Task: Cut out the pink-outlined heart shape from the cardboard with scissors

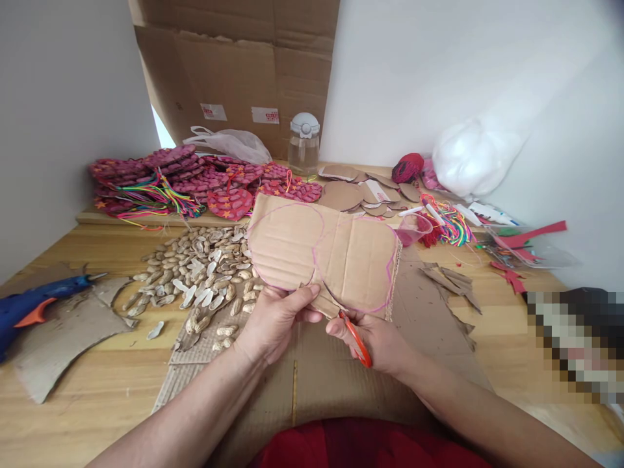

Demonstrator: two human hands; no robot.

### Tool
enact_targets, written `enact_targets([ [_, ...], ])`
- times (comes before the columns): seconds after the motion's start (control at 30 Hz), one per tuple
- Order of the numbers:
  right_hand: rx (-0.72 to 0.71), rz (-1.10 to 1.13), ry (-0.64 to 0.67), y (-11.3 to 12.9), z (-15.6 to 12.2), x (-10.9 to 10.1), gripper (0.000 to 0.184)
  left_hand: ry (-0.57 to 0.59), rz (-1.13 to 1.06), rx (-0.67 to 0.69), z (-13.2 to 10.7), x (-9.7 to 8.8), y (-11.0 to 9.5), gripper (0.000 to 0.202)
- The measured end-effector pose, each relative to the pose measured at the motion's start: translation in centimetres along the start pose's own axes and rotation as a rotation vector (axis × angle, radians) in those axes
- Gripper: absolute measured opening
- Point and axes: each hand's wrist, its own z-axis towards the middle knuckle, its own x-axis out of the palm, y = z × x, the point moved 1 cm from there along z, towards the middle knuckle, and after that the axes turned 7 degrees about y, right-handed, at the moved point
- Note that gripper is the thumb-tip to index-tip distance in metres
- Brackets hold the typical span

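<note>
A piece of cardboard [287, 240] with two rounded outlines drawn in purple is held up over the table. My left hand [280, 312] pinches its lower edge between thumb and fingers. My right hand [377, 338] is closed on orange-handled scissors [359, 344], whose blades sit in a cut at the lower edge, along the right outline. A strip of cardboard beside the cut bends away near my left thumb. Most of the blades are hidden by the cardboard.
Peanuts and shells [205, 266] lie left of centre. A blue glue gun [49, 299] rests at far left on a cardboard scrap [73, 338]. Behind are decorated red pieces [229, 201], a bottle [304, 143], cut cardboard rounds [344, 195] and colourful cords [453, 221]. A cardboard sheet [331, 390] covers the front.
</note>
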Motion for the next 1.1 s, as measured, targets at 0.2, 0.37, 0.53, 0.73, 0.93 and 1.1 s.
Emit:
enact_targets([
  [0.2,0.077,0.059,0.061,0.6,0.1,-0.3,0.049,-0.018,-0.028,-0.004,0.1,-0.1,0.2,0.025],
  [0.37,-0.135,-0.030,0.137,1.7,-0.4,-0.1,0.053,-0.086,-0.084,0.082,0.6,-0.7,-1.1,0.021],
  [0.53,-0.403,-0.089,-0.017,1.2,-0.4,0.4,0.049,-0.177,-0.145,0.153,1.2,-1.6,-1.9,0.025],
  [0.73,-0.635,0.166,-0.368,1.0,1.0,-0.8,0.037,-0.107,-0.098,0.092,1.1,-1.4,-1.0,0.028],
  [0.93,-0.647,0.482,-0.451,0.4,2.8,-2.2,0.033,-0.008,-0.080,0.086,0.8,-0.7,-0.3,0.028],
  [1.1,-0.612,0.323,-0.259,1.0,2.3,-1.7,0.032,-0.011,-0.140,0.042,0.7,-0.7,0.0,0.019],
])
